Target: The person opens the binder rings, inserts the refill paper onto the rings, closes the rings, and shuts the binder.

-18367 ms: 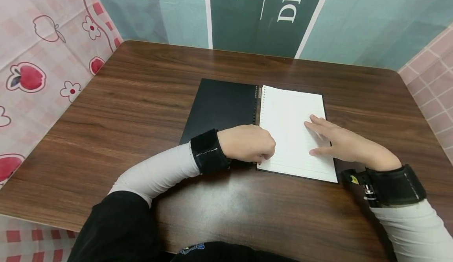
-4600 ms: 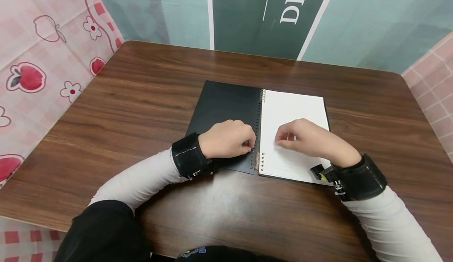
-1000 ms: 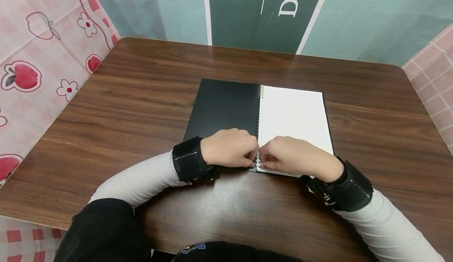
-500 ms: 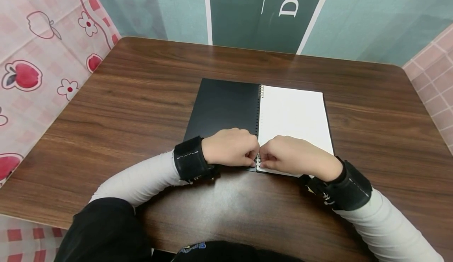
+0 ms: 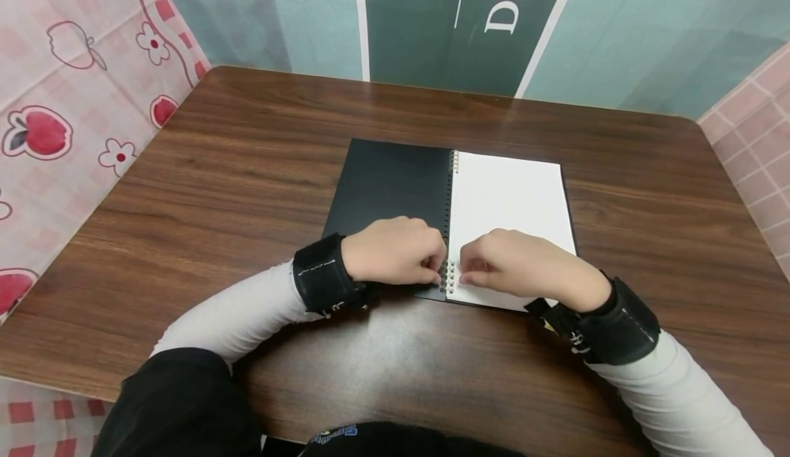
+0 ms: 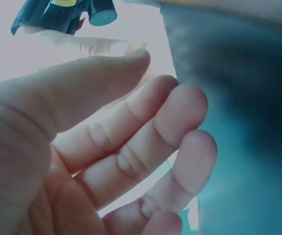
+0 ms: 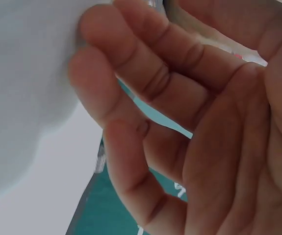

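Observation:
A loose-leaf ring notebook (image 5: 518,196) lies open, its white lined pages on the right and its black cover (image 5: 395,176) on the left. Down the middle runs the ring binding (image 5: 450,277); rings show at the top and bottom ends through the page holes. Over the cover, close to the lower rings, is my left hand (image 5: 395,251), fingers loosely bent and nothing between them in the left wrist view. My right hand (image 5: 524,265) hovers over or rests on the page just right of those rings. Its fingers (image 7: 96,83) are loosely curved around nothing.
The brown wooden table (image 5: 247,169) surrounds the notebook. Behind it hangs a teal and dark green cloth (image 5: 321,25) with white lettering. A pink apple-print cloth (image 5: 92,100) covers the left side, and pink tile-pattern cloth (image 5: 759,127) the right.
Both hands, earlier together at the lower rings, have drawn slightly apart, exposing them. Compared with the oldest frames, rings now pass through the page holes at the binding's top and bottom ends.

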The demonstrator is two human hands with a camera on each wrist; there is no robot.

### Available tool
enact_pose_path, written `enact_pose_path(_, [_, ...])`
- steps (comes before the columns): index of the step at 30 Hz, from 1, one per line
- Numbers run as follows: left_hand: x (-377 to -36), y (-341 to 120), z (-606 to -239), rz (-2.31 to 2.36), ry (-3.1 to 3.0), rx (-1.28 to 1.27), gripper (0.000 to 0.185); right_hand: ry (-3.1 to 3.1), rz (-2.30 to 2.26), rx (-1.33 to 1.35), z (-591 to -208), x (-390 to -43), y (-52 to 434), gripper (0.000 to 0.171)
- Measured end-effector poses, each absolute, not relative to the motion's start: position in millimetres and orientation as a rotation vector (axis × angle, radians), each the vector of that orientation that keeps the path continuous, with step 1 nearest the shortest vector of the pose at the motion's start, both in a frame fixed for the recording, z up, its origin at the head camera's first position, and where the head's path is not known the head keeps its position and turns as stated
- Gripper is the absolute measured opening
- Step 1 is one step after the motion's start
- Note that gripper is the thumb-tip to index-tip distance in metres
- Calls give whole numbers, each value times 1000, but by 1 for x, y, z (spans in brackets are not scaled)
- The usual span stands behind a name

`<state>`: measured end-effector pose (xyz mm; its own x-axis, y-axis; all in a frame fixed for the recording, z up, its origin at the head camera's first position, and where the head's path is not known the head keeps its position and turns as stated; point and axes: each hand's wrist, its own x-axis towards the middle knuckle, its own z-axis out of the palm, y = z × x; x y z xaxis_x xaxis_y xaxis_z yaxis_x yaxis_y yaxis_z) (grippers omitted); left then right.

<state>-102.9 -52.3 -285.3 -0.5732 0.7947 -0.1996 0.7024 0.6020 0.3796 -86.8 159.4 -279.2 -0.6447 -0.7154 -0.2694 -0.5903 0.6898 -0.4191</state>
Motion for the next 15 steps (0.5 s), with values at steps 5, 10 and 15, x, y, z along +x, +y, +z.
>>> enact_pose_path(5, [-108, -65, -278, 412, 2532, 1228, 15, 2525, -439, -931, -272, -95, 170, 6])
enact_pose_path(10, [-112, -88, -274, 434, 2585, 1199, 7, 2631, -476, -892, -267, -105, 184, 8])
enact_pose_path(15, [-112, -109, -269, 333, 2666, 1192, 10, 2774, -504, -787, -258, -112, 204, 12])
